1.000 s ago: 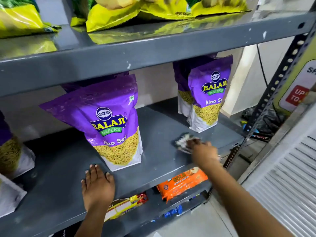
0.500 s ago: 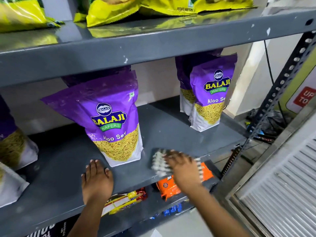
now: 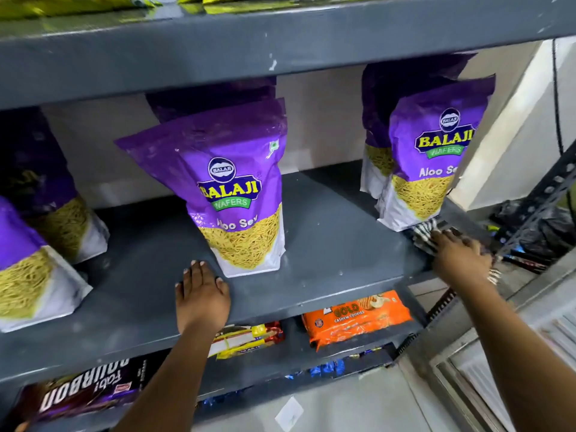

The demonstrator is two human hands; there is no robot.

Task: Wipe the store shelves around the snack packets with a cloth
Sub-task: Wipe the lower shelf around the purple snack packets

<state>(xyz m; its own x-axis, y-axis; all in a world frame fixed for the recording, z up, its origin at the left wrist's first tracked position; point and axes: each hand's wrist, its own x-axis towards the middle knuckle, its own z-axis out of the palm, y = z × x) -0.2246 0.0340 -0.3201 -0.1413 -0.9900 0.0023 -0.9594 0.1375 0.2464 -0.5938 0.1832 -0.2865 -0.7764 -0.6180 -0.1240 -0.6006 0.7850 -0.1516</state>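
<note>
The grey middle shelf (image 3: 327, 244) carries purple Balaji Aloo Sev packets: one in the centre (image 3: 237, 194), a pair at the right (image 3: 430, 163) and more at the left (image 3: 34, 244). My right hand (image 3: 461, 257) presses a dark and white striped cloth (image 3: 425, 233) flat on the shelf's right end, just in front of the right packets. My left hand (image 3: 201, 294) lies flat, fingers apart, on the shelf's front edge beside the base of the centre packet, holding nothing.
An upper grey shelf (image 3: 280, 48) with yellow-green packets overhangs. Below lie an orange cookie pack (image 3: 355, 316), a yellow-red pack (image 3: 249, 338) and a dark Bourbon pack (image 3: 81, 391). A perforated metal upright (image 3: 542, 201) and a white shutter (image 3: 554, 338) stand at the right.
My right hand has swept the cloth from the shelf's front middle to the right end, up against the right packets. My left hand has stayed in place.
</note>
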